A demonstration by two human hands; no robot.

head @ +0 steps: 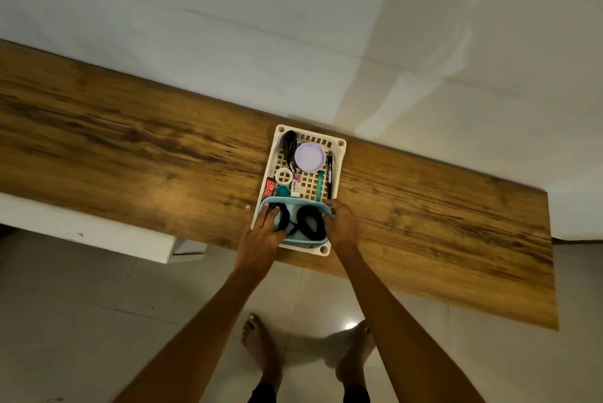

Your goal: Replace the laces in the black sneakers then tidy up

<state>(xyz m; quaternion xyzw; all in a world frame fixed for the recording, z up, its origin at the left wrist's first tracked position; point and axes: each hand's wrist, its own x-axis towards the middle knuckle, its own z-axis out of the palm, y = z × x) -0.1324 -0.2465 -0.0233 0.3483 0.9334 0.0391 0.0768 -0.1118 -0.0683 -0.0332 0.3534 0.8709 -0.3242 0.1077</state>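
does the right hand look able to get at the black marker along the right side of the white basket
Probably yes. The right hand holds the right rim of the small blue tray, and the black marker lies uncovered just beyond its fingertips inside the white slotted plastic basket. It would have to release the tray first.

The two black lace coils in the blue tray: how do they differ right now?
The left lace coil lies partly under the left hand, whose fingers rest on it; the right lace coil lies uncovered, beside the right hand at the blue tray edge. The right coil shows an open oval; the left looks tighter. Both are black, side by side.
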